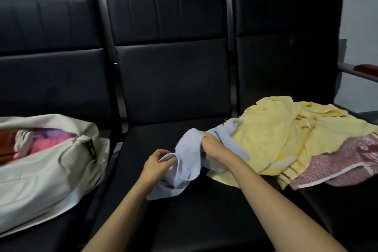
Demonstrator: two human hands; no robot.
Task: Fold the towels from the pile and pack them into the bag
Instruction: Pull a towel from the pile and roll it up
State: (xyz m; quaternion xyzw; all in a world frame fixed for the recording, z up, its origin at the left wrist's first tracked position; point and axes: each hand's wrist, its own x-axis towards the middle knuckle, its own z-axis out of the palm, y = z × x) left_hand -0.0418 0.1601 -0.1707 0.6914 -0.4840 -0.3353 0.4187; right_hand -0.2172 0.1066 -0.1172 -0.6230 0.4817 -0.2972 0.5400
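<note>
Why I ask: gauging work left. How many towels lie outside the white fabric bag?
3: a pale blue towel held over the middle seat, a yellow towel on the right seat, a reddish patterned towel beneath it. Others may hide underneath.

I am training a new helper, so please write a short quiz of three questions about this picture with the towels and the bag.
1. Choose one: which towel do the left hand and the right hand both hold? A) yellow B) light blue C) red patterned
2. True or false: the white bag is zipped closed.
3. Fill in: the ___ towel lies on top of the red patterned towel.
Key: 1 B, the light blue towel. 2 False, it is open. 3 The yellow towel.
</note>
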